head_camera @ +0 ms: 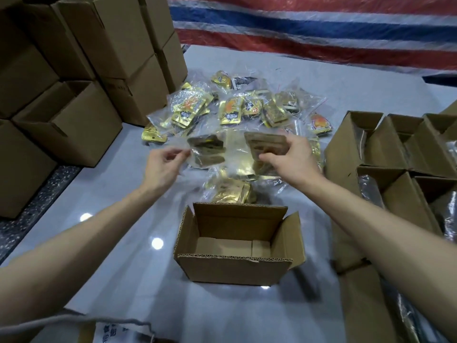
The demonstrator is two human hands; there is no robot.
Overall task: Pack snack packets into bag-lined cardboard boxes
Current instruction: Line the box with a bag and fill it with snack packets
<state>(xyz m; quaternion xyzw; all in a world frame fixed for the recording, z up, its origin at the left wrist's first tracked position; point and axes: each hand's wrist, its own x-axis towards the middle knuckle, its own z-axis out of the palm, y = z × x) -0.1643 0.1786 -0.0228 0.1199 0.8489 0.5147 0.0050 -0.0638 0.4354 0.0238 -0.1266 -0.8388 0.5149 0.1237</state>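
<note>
Snack packets (pixel 207 150) in a clear bag (pixel 235 144) hang between the hands, above the pile (pixel 237 110) and just beyond the open box (pixel 230 271). The left hand (pixel 162 167) pinches the bag's edge; the right hand (pixel 289 159) grips a stack at its other side. It would be best to keep the bag taut and lower it straight between the raised flaps (pixel 293 233). Lined boxes (pixel 371 149) crowd the right, but the tabletop (pixel 123 219) to the left gives room.

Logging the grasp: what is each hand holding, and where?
Left hand pinches the clear bag of packets at its left edge; right hand grips a stack of packets at the bag's right end.
</note>
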